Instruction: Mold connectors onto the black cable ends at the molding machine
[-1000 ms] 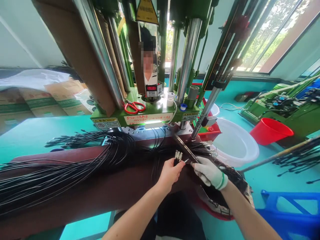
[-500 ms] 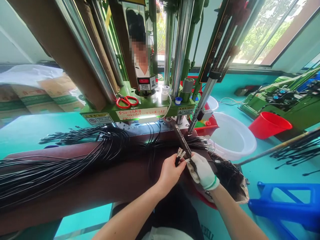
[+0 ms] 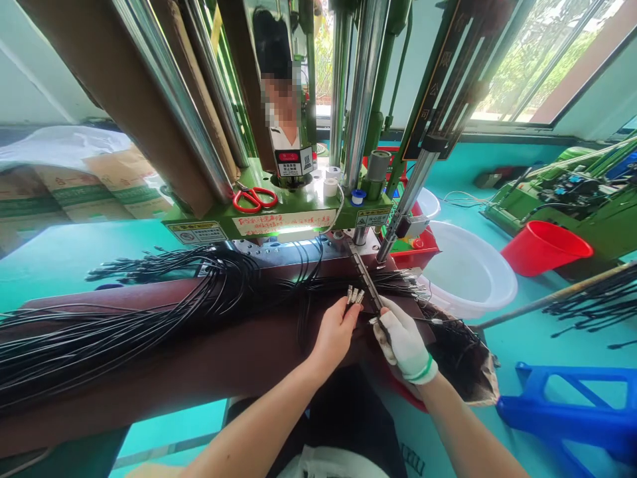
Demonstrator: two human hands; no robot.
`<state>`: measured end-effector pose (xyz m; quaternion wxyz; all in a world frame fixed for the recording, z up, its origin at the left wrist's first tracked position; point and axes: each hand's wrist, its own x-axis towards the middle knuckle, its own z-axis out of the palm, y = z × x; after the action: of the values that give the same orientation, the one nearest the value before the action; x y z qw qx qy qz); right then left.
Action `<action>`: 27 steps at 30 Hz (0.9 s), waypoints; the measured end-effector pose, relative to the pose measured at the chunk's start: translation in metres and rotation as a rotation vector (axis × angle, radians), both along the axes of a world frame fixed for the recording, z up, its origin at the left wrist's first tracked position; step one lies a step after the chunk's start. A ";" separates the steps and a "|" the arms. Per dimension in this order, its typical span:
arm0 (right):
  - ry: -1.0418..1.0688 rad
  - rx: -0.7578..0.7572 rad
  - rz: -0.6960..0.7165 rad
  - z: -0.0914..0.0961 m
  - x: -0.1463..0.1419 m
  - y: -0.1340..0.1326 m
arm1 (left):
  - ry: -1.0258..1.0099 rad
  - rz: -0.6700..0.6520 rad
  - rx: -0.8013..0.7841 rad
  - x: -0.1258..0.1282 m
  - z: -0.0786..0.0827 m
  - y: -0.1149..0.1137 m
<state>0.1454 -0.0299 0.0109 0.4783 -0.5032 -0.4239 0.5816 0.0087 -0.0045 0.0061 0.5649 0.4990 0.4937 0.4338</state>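
Note:
My bare left hand (image 3: 332,337) is closed around several short cable ends, whose silvery metal connectors (image 3: 355,294) stick up above the fingers. Beside it, my right hand (image 3: 405,342) in a white glove grips a long, narrow dark metal bar (image 3: 365,275) with notches along it. The bar slopes from the press bed down into the glove; its lower part is hidden by that hand. A small pale connector lies close to the glove's left side. Behind both hands, black cables (image 3: 229,292) run across the brown-covered bench (image 3: 239,358).
A green press (image 3: 199,222) stands ahead, with red-handled scissors (image 3: 255,198) on its ledge. To the right are a white basin (image 3: 462,272), a red bucket (image 3: 545,249), a blue stool (image 3: 572,405) and a bag of dark scraps (image 3: 460,352). A person's blurred reflection shows in the press.
My left hand has drawn slightly left, away from the bar, with the connectors now more upright. The right hand keeps its grip on the bar. The view has shifted a little.

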 end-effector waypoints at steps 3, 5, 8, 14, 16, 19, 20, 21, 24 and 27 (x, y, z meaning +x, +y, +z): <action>0.026 -0.007 0.024 -0.001 0.003 0.000 | 0.068 -0.004 0.049 -0.001 -0.003 0.004; 0.031 -0.004 0.038 -0.001 0.004 0.001 | 0.069 -0.054 0.035 -0.001 -0.004 0.005; 0.035 -0.014 0.059 -0.001 0.005 0.001 | 0.047 -0.084 -0.016 0.001 0.000 0.006; -0.050 0.019 0.030 0.003 0.002 -0.001 | -0.047 -0.132 -0.160 0.001 0.012 0.007; -0.086 0.038 0.014 0.002 -0.001 -0.001 | -0.051 -0.132 -0.172 0.000 0.013 0.007; -0.115 0.078 0.011 -0.001 -0.004 -0.001 | -0.032 -0.137 -0.124 0.000 0.010 0.007; -0.109 0.086 0.014 -0.001 -0.004 -0.001 | -0.026 -0.141 -0.100 0.000 0.009 0.007; -0.097 0.091 0.009 -0.002 -0.004 -0.001 | -0.024 -0.143 -0.076 0.000 0.007 0.007; -0.058 0.048 -0.017 -0.001 -0.004 0.000 | -0.043 -0.086 -0.019 -0.001 0.006 0.008; -0.036 -0.016 -0.038 0.003 -0.001 0.000 | -0.124 0.057 -0.063 -0.005 0.010 0.011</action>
<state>0.1441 -0.0295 0.0136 0.4775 -0.5255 -0.4180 0.5666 0.0038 0.0068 0.0161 0.5970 0.4389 0.4853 0.4642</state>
